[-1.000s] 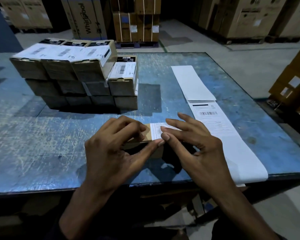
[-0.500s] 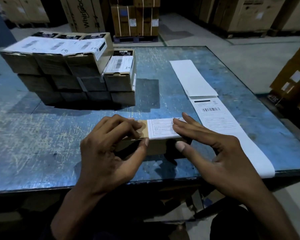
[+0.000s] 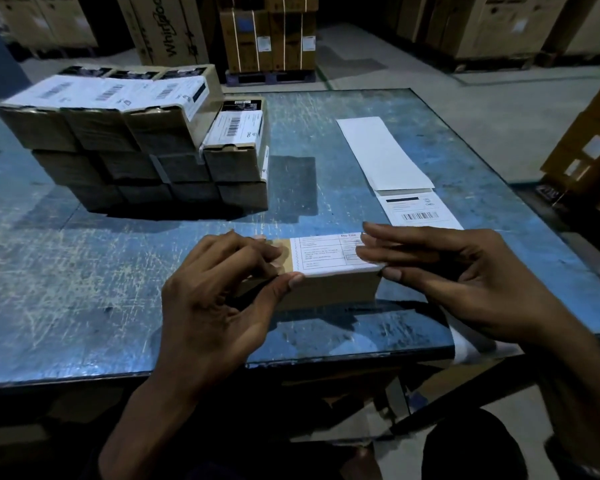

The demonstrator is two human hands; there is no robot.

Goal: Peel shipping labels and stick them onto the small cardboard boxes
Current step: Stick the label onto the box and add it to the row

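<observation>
My left hand (image 3: 219, 299) pinches the small box (image 3: 329, 289); my right hand (image 3: 471, 282) lies flat on its label (image 3: 323, 254). Uneven pressing risks creases (far edge hidden).

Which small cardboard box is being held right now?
The lone box at the table's near edge, gripped by the left hand while the right hand presses its label; the others sit stacked far left.
</observation>
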